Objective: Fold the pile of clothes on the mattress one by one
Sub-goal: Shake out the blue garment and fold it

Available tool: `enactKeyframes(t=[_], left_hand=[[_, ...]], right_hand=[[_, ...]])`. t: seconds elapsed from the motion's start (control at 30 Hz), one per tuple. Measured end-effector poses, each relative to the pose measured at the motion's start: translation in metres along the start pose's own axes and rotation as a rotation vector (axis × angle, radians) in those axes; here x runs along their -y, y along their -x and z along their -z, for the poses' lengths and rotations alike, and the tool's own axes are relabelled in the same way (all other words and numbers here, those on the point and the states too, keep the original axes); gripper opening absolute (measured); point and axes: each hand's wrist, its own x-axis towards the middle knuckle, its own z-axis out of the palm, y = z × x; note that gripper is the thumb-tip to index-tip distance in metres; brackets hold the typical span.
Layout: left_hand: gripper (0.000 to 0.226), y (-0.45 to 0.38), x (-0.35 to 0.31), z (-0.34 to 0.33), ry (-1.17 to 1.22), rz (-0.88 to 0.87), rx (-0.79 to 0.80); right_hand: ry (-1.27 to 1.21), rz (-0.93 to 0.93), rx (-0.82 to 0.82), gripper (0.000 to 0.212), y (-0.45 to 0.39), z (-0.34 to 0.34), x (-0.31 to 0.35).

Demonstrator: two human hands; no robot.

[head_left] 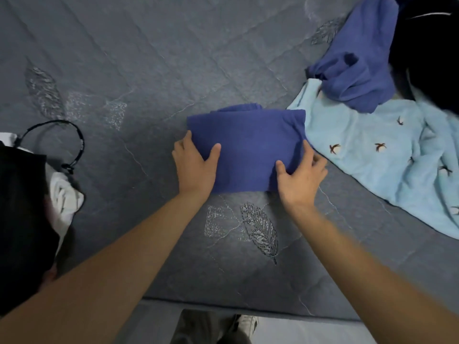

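Mattress (139, 70): grey quilted cloth, matt, with stitched diamond seams and embroidered leaves whose thread glints slightly.
Folded garment (246, 150): deep blue knit cloth under my hands, matt, soft, smooth on its top face.
Loose blue garment (357, 68): the same sort of matt cloth, rumpled, near the mattress's far right corner.
Pale blue garment (372, 145): thin light cloth, creased, printed with small dark birds.
White cloth (65, 197): matt, bunched at the left edge.
Black cord (77, 145): thin, dull loop.
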Motion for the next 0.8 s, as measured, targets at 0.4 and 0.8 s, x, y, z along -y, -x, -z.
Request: enactKeyframes(t=[0.4, 0.8], left_hand=[[0.041, -0.032, -0.01, 0.006, 0.323, 0.103, 0.287], [0.022, 0.005, -0.017, 0.057, 0.536, 0.08, 0.199]], right_hand=[[-0.528, -0.358, 0.294, 0.045, -0.046, -0.005, 0.034], [-0.712, -0.004, 0.342, 0.05, 0.005, 0.022, 0.055]])
